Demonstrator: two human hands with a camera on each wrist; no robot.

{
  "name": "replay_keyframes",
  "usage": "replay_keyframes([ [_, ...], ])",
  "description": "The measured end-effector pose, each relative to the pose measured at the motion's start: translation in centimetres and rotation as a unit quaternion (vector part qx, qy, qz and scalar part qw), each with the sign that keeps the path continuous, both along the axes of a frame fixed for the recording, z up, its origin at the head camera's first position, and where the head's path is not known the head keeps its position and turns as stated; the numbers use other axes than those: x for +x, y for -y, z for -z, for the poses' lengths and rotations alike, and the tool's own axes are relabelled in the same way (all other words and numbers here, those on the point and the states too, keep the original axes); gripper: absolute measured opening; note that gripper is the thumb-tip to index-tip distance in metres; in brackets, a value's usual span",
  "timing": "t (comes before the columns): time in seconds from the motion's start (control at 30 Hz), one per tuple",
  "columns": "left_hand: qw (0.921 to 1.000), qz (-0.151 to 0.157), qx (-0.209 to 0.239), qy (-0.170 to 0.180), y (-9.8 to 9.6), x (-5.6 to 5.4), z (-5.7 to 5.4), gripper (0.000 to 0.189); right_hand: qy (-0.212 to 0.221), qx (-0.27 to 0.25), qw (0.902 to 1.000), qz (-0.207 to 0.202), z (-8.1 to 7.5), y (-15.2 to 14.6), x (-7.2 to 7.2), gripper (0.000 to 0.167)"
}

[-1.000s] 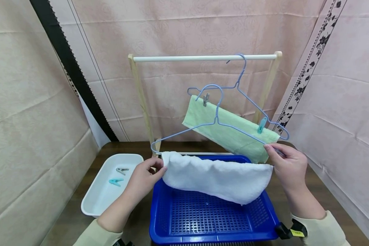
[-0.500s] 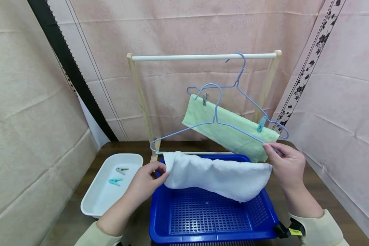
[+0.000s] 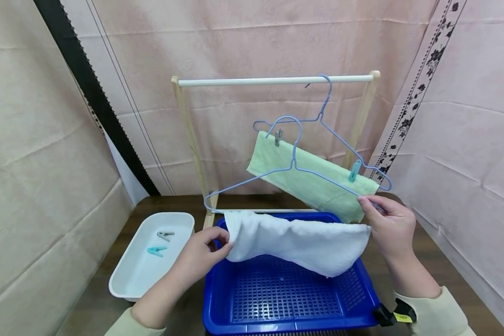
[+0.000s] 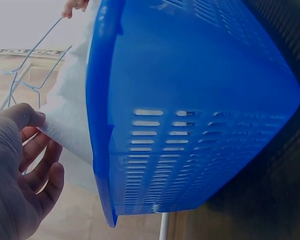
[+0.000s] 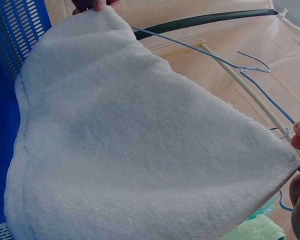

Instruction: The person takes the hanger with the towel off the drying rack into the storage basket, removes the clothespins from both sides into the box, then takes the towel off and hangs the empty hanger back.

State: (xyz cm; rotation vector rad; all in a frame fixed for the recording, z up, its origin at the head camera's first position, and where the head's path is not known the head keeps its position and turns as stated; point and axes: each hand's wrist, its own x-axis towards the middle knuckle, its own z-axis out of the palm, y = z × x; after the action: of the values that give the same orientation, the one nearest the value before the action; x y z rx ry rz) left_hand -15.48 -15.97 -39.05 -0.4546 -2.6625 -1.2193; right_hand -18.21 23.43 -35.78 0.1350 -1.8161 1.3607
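On the left, a shallow white plastic tray point(image 3: 136, 268) sits on the brown tabletop point(image 3: 90, 296), a grey clip point(image 3: 165, 235) and a turquoise clip point(image 3: 156, 251) inside. Next, the left hand point(image 3: 203, 254), fingers pinching the left corner of a fluffy white towel point(image 3: 294, 243) above a blue perforated plastic basket point(image 3: 294, 325)! Just beyond rises a blue wire hanger point(image 3: 294, 161); farther back, a pale green cloth point(image 3: 306, 175) slants beneath the rack point(image 3: 243, 82). At right, the right hand point(image 3: 392, 228) grips the hanger's right side; whether its fingers also catch the towel is hard to tell.
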Motion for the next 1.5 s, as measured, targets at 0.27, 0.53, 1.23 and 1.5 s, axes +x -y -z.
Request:
replay_keyframes([
  [0.27, 0.9998, 0.019, -0.011, -0.001, -0.1, 0.3, 0.0, 0.012, 0.006, 0.003, 1.0000, 0.006, 0.0, 0.1, 0.0, 0.013],
  [0.53, 0.9989, 0.042, -0.015, -0.017, -0.5, 0.4, -0.1, 0.014, -0.002, -0.002, 1.0000, 0.006, 0.0, 0.0, -0.1, 0.013],
  [1.23, 0.9948, 0.093, -0.036, 0.018, -0.5, 1.0, 0.4, 0.011, 0.012, -0.004, 0.9999, 0.011, -0.1, 0.0, -0.2, 0.014],
  [1.5, 0.9930, 0.101, -0.046, 0.041, -0.5, 1.4, 0.2, 0.010, 0.008, 0.006, 0.9996, 0.025, 0.0, -0.2, -0.2, 0.014],
])
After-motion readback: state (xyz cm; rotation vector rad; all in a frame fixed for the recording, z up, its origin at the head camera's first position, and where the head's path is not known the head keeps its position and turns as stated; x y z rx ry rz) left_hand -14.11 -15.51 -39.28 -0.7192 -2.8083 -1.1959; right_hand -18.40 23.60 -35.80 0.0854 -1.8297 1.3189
